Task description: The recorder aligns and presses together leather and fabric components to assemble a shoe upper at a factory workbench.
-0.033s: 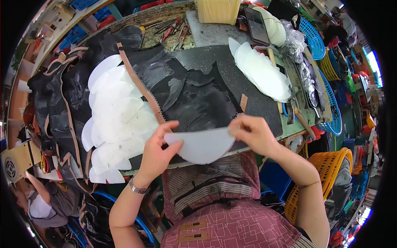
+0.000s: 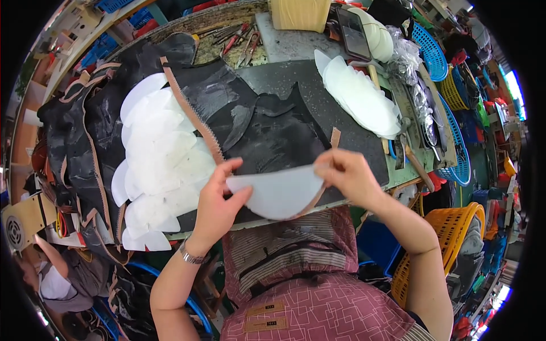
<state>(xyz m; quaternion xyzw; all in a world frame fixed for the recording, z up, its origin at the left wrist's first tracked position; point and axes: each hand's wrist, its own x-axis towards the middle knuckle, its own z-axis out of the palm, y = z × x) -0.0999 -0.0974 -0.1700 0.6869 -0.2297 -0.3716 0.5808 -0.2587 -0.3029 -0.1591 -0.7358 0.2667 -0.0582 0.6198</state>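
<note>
A white half-moon sheet [image 2: 278,196] is stretched between my two hands above the table's near edge. My left hand [image 2: 220,194] pinches its left corner between thumb and fingers. At the opposite corner, my right hand [image 2: 344,173] grips it with thumb and forefinger. Beneath and beyond the sheet lies a black leather-like piece [image 2: 267,136] with a brown zigzag-edged strip [image 2: 193,108] along its left side. Many white curved sheets [image 2: 159,153] overlap on black material left of my hands. Another fanned stack of white sheets [image 2: 361,96] rests on the dark board at the right.
A hammer [image 2: 418,167] lies at the table's right edge. Pliers and other hand tools [image 2: 247,45] sit at the back, near a phone [image 2: 352,34] and a yellowish block [image 2: 300,14]. An orange basket [image 2: 455,227] stands beside my right arm. Another person [image 2: 62,278] is at the lower left.
The sheet and both my hands have shifted slightly away from me. My right hand has risen a little, tilting the sheet's right corner upward.
</note>
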